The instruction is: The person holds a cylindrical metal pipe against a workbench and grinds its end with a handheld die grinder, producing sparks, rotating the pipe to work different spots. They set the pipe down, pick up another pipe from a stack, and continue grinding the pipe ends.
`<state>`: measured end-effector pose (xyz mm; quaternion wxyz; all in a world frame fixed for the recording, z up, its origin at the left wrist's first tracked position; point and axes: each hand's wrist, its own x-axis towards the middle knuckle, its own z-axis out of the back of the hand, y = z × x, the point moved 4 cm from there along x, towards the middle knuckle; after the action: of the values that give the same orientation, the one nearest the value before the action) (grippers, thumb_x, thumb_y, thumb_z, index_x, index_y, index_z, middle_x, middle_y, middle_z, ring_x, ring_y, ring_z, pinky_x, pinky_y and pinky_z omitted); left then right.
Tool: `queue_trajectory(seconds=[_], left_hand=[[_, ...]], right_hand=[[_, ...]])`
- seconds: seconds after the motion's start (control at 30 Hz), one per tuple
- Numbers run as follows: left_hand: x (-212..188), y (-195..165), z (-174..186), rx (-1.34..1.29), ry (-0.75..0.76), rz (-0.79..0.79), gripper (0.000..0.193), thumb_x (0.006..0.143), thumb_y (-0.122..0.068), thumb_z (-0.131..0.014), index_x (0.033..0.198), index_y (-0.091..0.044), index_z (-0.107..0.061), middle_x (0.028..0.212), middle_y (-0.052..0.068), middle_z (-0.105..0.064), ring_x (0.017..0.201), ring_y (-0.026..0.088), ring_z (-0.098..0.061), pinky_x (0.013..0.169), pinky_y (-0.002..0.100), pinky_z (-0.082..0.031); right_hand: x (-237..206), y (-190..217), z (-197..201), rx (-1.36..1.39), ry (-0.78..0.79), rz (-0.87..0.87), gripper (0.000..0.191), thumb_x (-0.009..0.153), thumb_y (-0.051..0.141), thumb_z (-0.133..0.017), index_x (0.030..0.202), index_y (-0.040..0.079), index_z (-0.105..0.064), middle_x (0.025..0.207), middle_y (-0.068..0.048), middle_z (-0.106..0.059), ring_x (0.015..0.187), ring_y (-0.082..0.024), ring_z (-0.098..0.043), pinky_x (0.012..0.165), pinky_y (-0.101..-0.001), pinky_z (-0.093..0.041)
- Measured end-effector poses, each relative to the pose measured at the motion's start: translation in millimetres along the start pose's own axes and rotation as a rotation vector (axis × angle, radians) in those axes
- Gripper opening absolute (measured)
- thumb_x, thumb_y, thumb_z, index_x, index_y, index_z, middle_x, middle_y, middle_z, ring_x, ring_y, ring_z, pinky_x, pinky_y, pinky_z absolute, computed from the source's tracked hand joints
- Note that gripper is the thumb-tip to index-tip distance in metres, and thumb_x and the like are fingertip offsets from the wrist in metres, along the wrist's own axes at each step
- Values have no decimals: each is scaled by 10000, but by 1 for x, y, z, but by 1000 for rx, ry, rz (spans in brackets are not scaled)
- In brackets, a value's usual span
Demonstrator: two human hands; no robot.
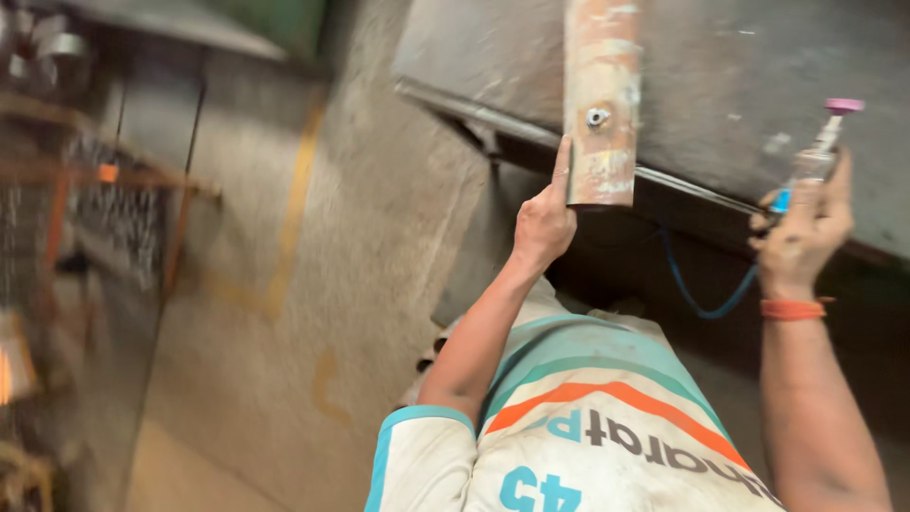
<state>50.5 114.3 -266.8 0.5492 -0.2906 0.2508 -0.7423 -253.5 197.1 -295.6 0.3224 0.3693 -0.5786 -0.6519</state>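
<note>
Two hands work: our left hand (542,226) presses open fingers against a rusty, flat metal bar (601,100), its long axis running away across the grey steel counter (720,76). Our right hand (801,232) grips a pink-tipped air tool (823,142), tip up.

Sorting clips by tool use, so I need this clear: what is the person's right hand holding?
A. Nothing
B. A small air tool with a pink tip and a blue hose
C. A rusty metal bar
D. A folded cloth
B: the right hand grips a small air tool with a pink tip, and a blue hose hangs below it.
</note>
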Motion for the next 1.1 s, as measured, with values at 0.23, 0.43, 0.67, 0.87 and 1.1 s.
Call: queue_trajectory(seconds=[0.23, 0.43, 0.67, 0.87, 1.1], left_hand=[[-156, 91, 35, -1260, -188, 496, 522, 995, -5, -459, 1509, -40, -378, 897, 179, -686, 657, 273, -677, 598, 409, -566], [-327, 149, -24, -1368, -618, 902, 264, 964, -52, -487, 1131, 140, -561, 830, 250, -690, 618, 306, -686, 543, 418, -572], [-344, 316, -83, -1474, -1045, 1446, 145, 936, -12, -532, 1014, 109, -543, 850, 233, -717, 651, 264, -687, 610, 390, -594], [-337, 443, -69, -1409, -1355, 1734, 113, 913, 7, -515, 1016, 49, -528, 827, 217, -708, 660, 290, -697, 603, 395, -580], [-340, 548, -51, -1436, -1444, 1817, 200, 964, -66, -466, 1138, 14, -522, 871, 202, -726, 699, 273, -713, 623, 362, -578]], right_hand=[[66, -67, -59, 7, 310, 48, 298, 1274, 304, -390, 1448, 69, -448, 847, -52, -550, 608, -125, -521, 515, -253, -394], [116, -183, -70, -266, 457, -162, 300, 1264, 285, -403, 1474, 72, -432, 853, -46, -554, 618, -119, -523, 524, -252, -403], [98, -216, -50, -664, 437, -349, 313, 1252, 264, -419, 1504, 77, -414, 859, -39, -559, 630, -112, -527, 534, -250, -413], [49, -244, -69, -866, 361, -459, 333, 1243, 245, -432, 1529, 80, -398, 865, -33, -563, 640, -106, -529, 543, -249, -422], [31, -274, -119, -989, 341, -511, 363, 1231, 223, -448, 1559, 84, -380, 871, -26, -568, 652, -99, -532, 553, -247, -432]])
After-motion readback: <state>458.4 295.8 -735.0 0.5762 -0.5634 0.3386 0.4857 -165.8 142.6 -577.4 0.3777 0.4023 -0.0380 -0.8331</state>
